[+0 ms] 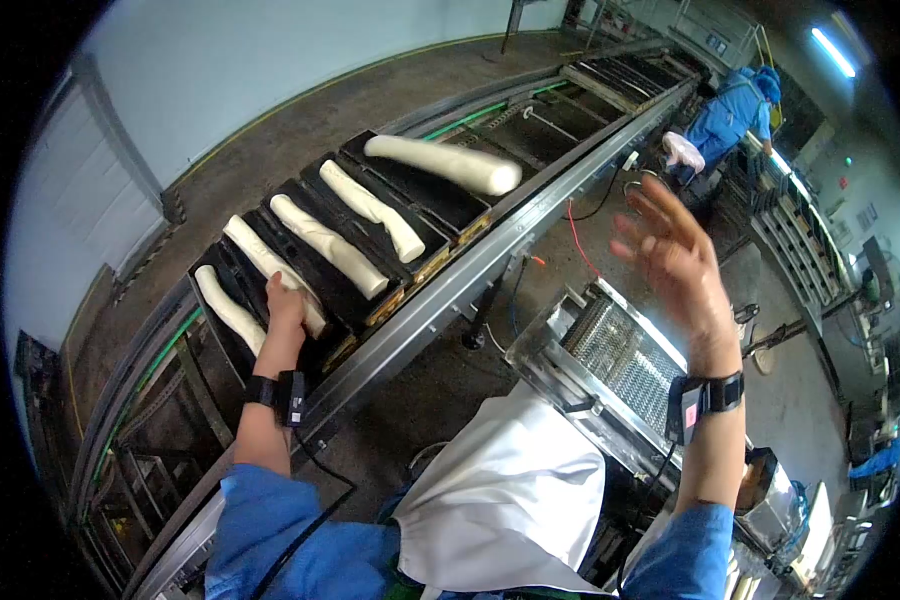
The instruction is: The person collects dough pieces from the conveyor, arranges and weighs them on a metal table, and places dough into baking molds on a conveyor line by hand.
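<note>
Long rolls of pale dough lie in black baking pans on a conveyor. My left hand (pixel 286 305) rests on one dough roll (pixel 253 247), its fingers curled over the near end. To its left lies a shorter dough roll (pixel 228 310); to its right are a creased dough roll (pixel 328 246) and a bent dough roll (pixel 373 210). Farther along, a thick dough roll (pixel 443 163) lies slantwise over a black pan (pixel 420 195), its near end sticking out past the pan and slightly blurred. My right hand (pixel 673 255) is raised with fingers apart, holding nothing, above the floor beside the conveyor.
The conveyor's metal rail (pixel 420 335) runs diagonally between me and the pans. A metal mesh belt (pixel 625 355) stands before me, below my right hand. A co-worker in blue (pixel 725 115) bends over at the far right, near a rack (pixel 795 235). More dark pans (pixel 635 78) sit farther up the line.
</note>
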### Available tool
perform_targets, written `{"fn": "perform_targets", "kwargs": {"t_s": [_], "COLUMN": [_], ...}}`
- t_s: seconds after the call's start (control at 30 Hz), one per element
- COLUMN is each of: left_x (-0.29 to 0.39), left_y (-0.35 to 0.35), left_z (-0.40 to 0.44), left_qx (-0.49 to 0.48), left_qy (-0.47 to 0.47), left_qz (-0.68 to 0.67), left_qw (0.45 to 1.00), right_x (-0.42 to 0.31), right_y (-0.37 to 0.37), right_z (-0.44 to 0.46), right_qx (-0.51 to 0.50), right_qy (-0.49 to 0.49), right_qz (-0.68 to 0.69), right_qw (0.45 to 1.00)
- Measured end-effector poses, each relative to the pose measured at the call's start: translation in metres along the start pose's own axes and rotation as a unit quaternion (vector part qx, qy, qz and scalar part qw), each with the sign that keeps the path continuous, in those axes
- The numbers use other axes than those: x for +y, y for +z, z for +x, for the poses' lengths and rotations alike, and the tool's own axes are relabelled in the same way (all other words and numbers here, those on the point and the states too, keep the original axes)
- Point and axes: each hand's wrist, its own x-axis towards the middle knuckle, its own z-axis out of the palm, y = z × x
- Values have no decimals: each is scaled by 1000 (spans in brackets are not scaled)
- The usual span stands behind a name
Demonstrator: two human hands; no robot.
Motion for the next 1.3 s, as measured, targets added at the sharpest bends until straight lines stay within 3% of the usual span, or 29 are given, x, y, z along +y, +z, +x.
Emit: {"fn": "perform_targets", "kwargs": {"t_s": [0.13, 0.2, 0.23, 0.27, 0.3, 0.33, 0.37, 0.4, 0.47, 0.6, 0.63, 0.67, 0.7, 0.77, 0.8, 0.87, 0.93, 1.0, 1.03, 1.07, 1.13, 1.17, 1.2, 1.23, 1.27, 1.3], "left_x": [25, 21, 25, 37, 48, 37, 41, 52, 58, 84, 88, 95, 82, 34, 42, 55, 60, 62, 52, 51, 78, 71, 39, 74, 54, 41], "left_y": [6, 7, 5, 6, 15, 12, 17, 25, 51, 123, 137, 145, 150, 152, 149, 137, 138, 131, 128, 126, 133, 120, 98, 99, 75, 50], "left_z": [-30, -38, -51, -66, -73, -67, -69, -75, -67, -66, -62, -62, -45, 7, 5, 0, -9, -21, -15, -18, -54, -48, -12, -46, -29, -1], "left_qx": [39, 48, 15, -18, 14, 4, 24, 43, -41, -129, -120, -142, -145, -86, -86, -82, -80, -95, -75, -63, -38, -48, -91, -78, -75, -89], "left_qy": [-30, -31, -40, -50, -69, -10, 86, 182, 237, 131, 110, 27, 28, 119, 119, -44, -67, -35, -38, -23, -17, 53, 98, 71, 179, 96], "left_qz": [40, 108, 77, 45, 112, 87, 157, 223, 43, 13, 89, 83, 86, 71, 73, 187, 155, 223, 224, 178, 199, 223, 152, 125, 97, 16], "left_qw": [998, 993, 996, 998, 991, 996, 984, 957, 970, 983, 983, 986, 985, 987, 986, 978, 982, 970, 971, 982, 979, 972, 979, 986, 976, 991], "right_x": [57, 95, 109, 119, 139, 151, 155, 160, 167, 187, 201, 193, 182, 169, 166, 162, 166, 158, 183, 199, 143, 119, 99, 91, 82, 74], "right_y": [-76, -123, -149, -168, -196, -217, -224, -234, -249, -252, -261, -257, -244, -222, -213, -203, -226, -221, -253, -286, -261, -249, -245, -243, -236, -221], "right_z": [-28, -51, -69, -86, -107, -129, -145, -157, -174, -182, -187, -183, -172, -162, -158, -153, -152, -153, -169, -189, -195, -211, -233, -269, -304, -337], "right_qx": [75, 94, 64, 45, 21, -1, 18, 16, 59, 60, 93, 96, 99, 120, 119, 168, 183, 272, 330, 399, 506, 558, 610, 622, 665, 693], "right_qy": [99, 155, 160, 198, 240, 266, 303, 305, 429, 317, 245, 248, 266, 272, 274, 296, 274, 235, 185, 137, 68, 29, -18, -95, -134, -160], "right_qz": [-118, -270, -396, -546, -674, -740, -770, -769, -704, -806, -823, -822, -818, -814, -812, -785, -779, -678, -615, -296, -74, -11, 50, 142, 183, 199], "right_qw": [985, 946, 902, 813, 698, 618, 561, 561, 563, 496, 504, 503, 501, 500, 501, 517, 533, 642, 692, 857, 857, 829, 790, 764, 712, 674]}}
